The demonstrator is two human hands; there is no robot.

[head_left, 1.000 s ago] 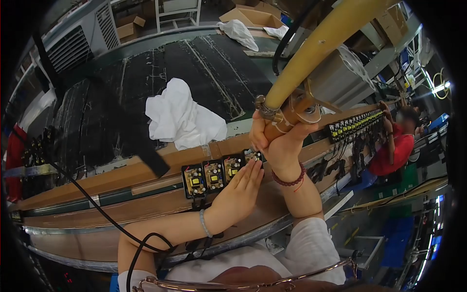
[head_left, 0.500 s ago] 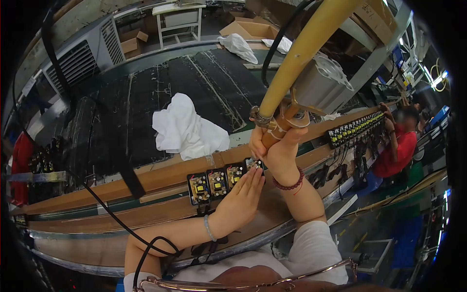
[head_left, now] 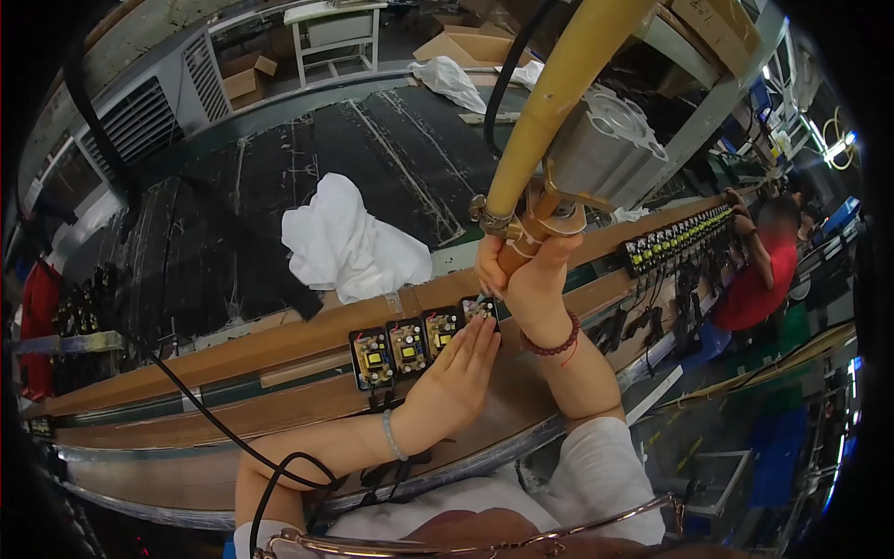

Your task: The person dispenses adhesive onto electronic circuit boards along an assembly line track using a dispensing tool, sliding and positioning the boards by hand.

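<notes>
My right hand is wrapped round a copper-coloured dispensing nozzle, which hangs from a thick yellow hose with a metal clamp. Its lower end points down at the rightmost circuit board of a short row. My left hand lies with fingers stretched out, fingertips resting on that board close to the nozzle's end. Left of the fingers, several more boards in black cases stand side by side, among them a board with a yellow transformer. The left palm partly covers the row.
A crumpled white cloth lies on the black conveyor belt. A silver cylinder hangs beside the hose. Far right, a person in a red shirt reaches toward a long row of boards. A black cable crosses my left forearm.
The view has shifted slightly, so most things sit a little further left. A black strip near the white cloth has swung up and right. Both hands keep their hold and place.
</notes>
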